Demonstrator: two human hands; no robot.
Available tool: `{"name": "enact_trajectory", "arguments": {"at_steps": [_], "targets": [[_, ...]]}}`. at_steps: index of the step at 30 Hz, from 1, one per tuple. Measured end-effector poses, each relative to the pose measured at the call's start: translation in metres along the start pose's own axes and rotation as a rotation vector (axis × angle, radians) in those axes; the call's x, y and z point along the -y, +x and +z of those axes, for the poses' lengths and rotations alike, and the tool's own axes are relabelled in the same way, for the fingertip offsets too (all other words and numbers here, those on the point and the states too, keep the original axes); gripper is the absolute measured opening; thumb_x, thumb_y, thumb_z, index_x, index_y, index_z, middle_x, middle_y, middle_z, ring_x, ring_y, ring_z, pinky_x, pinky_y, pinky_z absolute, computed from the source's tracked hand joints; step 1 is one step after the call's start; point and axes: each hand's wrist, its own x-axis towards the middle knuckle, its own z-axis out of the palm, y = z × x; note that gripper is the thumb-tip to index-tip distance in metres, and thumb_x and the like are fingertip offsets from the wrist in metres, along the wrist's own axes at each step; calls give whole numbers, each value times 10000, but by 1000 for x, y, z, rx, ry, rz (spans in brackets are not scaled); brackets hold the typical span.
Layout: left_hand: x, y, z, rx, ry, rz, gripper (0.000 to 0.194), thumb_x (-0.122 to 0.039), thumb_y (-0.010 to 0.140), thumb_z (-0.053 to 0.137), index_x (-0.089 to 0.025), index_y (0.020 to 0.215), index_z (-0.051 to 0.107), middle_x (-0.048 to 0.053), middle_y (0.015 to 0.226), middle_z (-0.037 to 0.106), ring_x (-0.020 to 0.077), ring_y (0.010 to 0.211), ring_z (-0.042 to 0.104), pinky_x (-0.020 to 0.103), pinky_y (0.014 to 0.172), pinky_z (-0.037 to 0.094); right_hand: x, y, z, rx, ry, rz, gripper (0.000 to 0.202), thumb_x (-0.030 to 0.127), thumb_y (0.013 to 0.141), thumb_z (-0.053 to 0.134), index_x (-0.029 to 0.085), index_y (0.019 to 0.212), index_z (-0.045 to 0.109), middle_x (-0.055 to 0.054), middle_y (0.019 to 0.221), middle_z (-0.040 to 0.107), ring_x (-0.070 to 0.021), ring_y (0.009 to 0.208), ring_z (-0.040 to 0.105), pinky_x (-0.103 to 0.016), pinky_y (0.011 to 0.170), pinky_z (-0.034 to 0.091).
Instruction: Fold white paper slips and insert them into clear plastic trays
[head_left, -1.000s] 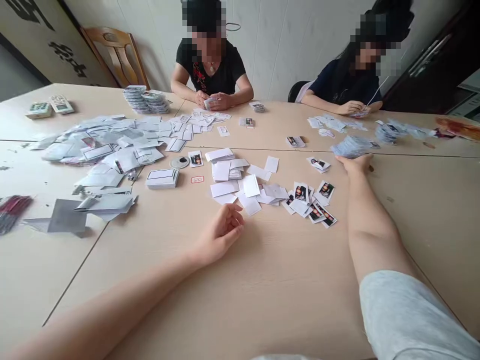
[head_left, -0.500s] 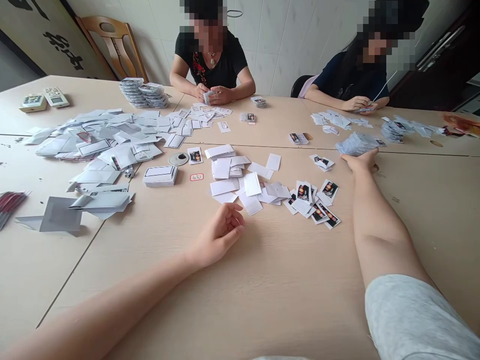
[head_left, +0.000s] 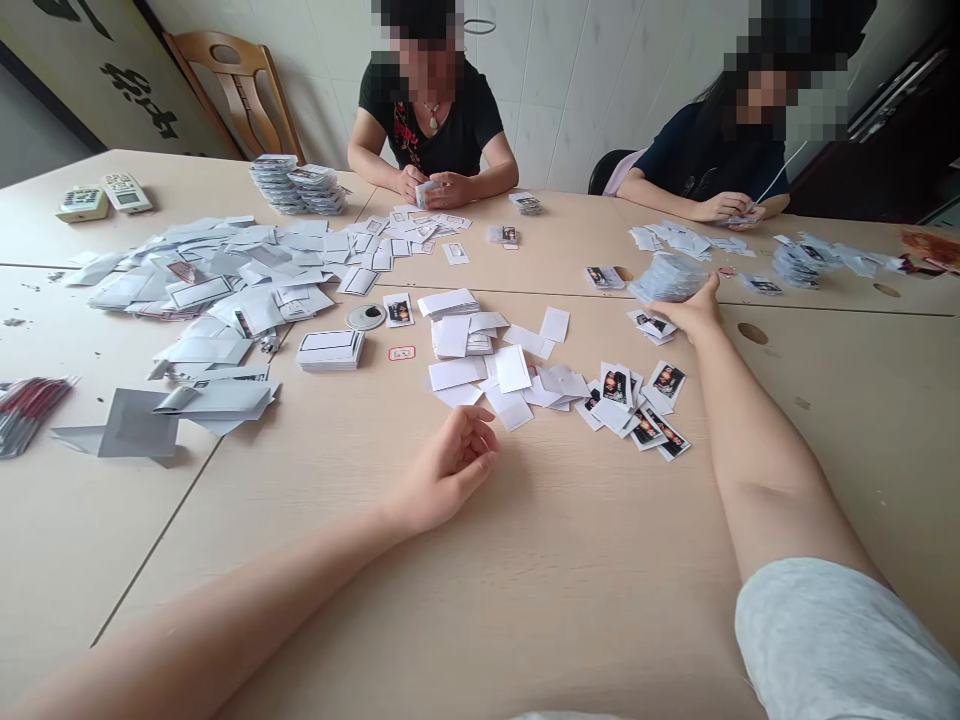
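Observation:
My right hand (head_left: 699, 312) reaches far out and grips a pile of clear plastic sleeves (head_left: 666, 276) at its near side. The fingers behind the pile are partly hidden. Just below that hand lie a few small picture cards (head_left: 651, 324). My left hand (head_left: 450, 472) rests on the table with its fingers curled in and nothing visible in them. Beyond its fingertips are loose white cards (head_left: 513, 369), with more printed picture cards (head_left: 666, 384) to their right.
A big heap of white envelopes (head_left: 202, 265) spreads over the left side. A neat card stack (head_left: 330, 350) stands by a round cable hole cover (head_left: 367, 317). Two co-workers handle small items across the table. Several sleeve stacks (head_left: 796, 264) lie at the far right.
My right hand has drawn the pile of plastic sleeves leftward, near the small picture cards, baring a round spot on the table. My left hand stays curled in place. The view has shifted slightly.

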Motion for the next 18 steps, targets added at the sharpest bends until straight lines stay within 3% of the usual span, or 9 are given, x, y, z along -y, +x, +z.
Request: {"name": "enact_trajectory", "arguments": {"at_steps": [3, 6, 11, 18], "targets": [[0, 0, 0, -2, 8, 2, 227, -228, 885, 449, -235, 1098, 369, 31, 922, 476, 115, 734, 461, 266, 644, 406, 12, -6, -2, 14, 13, 61, 1227, 476, 543, 778, 213, 1434, -25, -207, 1323, 420, -392, 1237, 313, -512, 979, 288], [0, -1, 0, -4, 15, 5, 224, -229, 883, 452, -231, 1091, 369, 33, 921, 479, 115, 735, 465, 266, 644, 406, 20, -12, -3, 43, -21, 18, 1273, 449, 492, 812, 204, 1440, -1, -200, 1332, 410, -403, 1255, 311, -526, 1004, 267], [1, 0, 0, -5, 13, 11, 228, -225, 880, 451, -224, 1091, 368, 39, 925, 480, 120, 757, 478, 269, 649, 408, 29, -21, 0, 102, -37, -190, 1283, 442, 473, 818, 184, 1443, 19, -215, 1341, 397, -396, 1248, 361, -557, 1026, 201], [4, 3, 1, -9, 23, 56, 258, -218, 851, 479, -215, 1087, 373, 33, 908, 491, 107, 713, 474, 254, 621, 399, 44, -45, 5, 214, 44, -390, 1319, 421, 427, 832, 189, 1453, 36, -206, 1388, 359, -384, 1252, 358, -520, 983, 302]]}}
